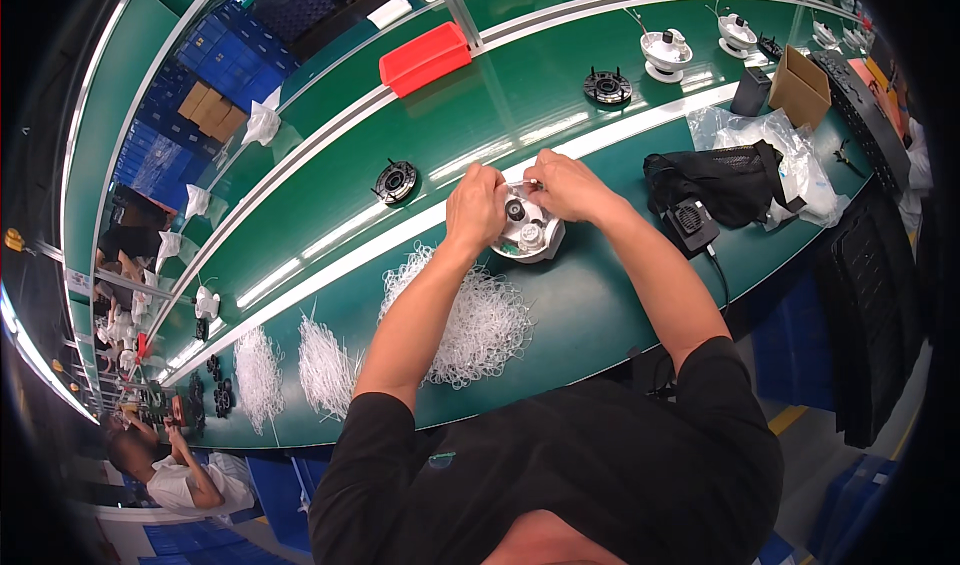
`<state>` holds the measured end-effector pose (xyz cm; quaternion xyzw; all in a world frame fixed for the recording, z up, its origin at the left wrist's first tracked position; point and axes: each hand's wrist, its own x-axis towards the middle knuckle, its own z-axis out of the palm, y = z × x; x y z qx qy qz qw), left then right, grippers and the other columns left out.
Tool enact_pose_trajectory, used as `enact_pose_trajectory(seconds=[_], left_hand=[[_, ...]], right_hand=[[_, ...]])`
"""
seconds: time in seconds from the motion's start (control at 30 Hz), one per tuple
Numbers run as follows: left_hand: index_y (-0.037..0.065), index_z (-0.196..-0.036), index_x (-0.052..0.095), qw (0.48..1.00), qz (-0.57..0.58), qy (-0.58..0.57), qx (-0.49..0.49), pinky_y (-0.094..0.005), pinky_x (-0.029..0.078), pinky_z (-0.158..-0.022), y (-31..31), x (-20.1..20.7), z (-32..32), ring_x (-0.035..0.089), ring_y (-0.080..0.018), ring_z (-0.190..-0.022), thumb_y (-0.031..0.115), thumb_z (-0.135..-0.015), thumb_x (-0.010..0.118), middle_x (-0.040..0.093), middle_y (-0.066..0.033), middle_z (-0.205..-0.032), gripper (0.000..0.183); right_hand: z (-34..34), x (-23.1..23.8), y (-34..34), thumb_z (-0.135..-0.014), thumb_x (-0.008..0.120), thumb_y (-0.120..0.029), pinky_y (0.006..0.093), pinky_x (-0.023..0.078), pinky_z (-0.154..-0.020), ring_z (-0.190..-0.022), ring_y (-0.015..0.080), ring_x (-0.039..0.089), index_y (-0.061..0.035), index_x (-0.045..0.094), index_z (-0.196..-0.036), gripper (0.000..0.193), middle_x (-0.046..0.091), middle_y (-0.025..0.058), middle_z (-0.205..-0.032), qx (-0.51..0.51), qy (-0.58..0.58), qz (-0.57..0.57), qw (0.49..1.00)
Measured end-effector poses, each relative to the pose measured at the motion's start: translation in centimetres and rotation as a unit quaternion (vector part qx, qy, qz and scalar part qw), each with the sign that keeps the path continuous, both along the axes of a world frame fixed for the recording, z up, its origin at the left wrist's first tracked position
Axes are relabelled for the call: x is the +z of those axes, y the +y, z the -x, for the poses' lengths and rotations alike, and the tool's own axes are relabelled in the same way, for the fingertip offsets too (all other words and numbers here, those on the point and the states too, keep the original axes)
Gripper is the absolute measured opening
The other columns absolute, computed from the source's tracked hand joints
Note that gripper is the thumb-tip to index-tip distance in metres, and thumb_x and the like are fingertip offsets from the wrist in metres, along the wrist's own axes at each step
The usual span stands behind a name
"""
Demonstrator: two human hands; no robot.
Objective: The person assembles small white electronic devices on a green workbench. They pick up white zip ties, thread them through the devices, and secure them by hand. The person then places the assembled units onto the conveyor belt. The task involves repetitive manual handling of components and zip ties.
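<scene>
A white rounded plastic housing [540,248] sits at the bench's far edge, its open side up, with a dark round part and a white round part inside. Around its left side my left hand [478,207] is closed, fingers bent over the rim. My right hand [566,187] is closed in a pinch over the housing's far right rim; what lies between the fingertips is too small to make out. Just left of my left hand, a black ring-shaped part [396,181] rests on the green conveyor belt. A large pile of thin white looped strands [475,325] lies beneath my left forearm.
More white strand piles [260,375] lie leftward. Beyond the conveyor is a red tray [425,60]. Farther right on the belt are another black ring part [607,87] and white housings [666,53]. A black mesh bag [710,180], charger-like black box [692,225] and cardboard box [800,90] crowd the right.
</scene>
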<state>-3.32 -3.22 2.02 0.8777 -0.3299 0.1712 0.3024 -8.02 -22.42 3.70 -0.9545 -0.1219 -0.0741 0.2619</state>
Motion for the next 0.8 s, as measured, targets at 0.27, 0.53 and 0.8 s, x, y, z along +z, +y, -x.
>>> enact_pose_trajectory(seconds=[0.27, 0.53, 0.8], left_hand=[[-0.002, -0.102, 0.063, 0.986, -0.021, 0.163, 0.006, -0.0368, 0.056, -0.072, 2.6, -1.4, -1.7, 0.068, -0.0229, -0.083, 0.024, -0.096, 0.063, 0.068, -0.0139, -0.098, 0.027], [-0.002, -0.107, 0.062, 0.821, 0.188, 0.539, -0.032, -0.0336, 0.060, -0.069, 1.7, -0.3, -3.4, 0.069, -0.0185, -0.081, 0.026, -0.102, 0.054, 0.070, -0.0105, -0.096, 0.030], [-0.012, -0.120, 0.049, 0.696, 0.470, 0.541, 0.043, -0.0392, 0.063, -0.072, -3.6, -3.3, -13.5, 0.068, -0.0328, -0.092, 0.016, -0.104, 0.046, 0.063, -0.0236, -0.111, 0.032]], right_hand=[[0.0, -2.9, -1.1, -0.101, 0.056, -0.031, 0.0278, 0.048, -0.075, -0.075, 0.0125, 0.056, -0.0039, 0.061, -0.118, 0.033, 0.063, 0.0041, -0.096, -0.101, -0.042, -0.427, 0.898], [-0.9, -8.1, -2.6, -0.099, 0.057, -0.033, 0.0298, 0.048, -0.069, -0.073, 0.0137, 0.059, -0.0023, 0.059, -0.118, 0.036, 0.065, 0.0066, -0.085, -0.215, -0.083, -0.481, 0.846], [-1.1, -9.0, -2.6, -0.096, 0.061, -0.025, 0.0344, 0.049, -0.069, -0.070, 0.0200, 0.061, -0.0029, 0.058, -0.117, 0.031, 0.065, 0.0079, -0.079, -0.175, -0.107, -0.394, 0.896]])
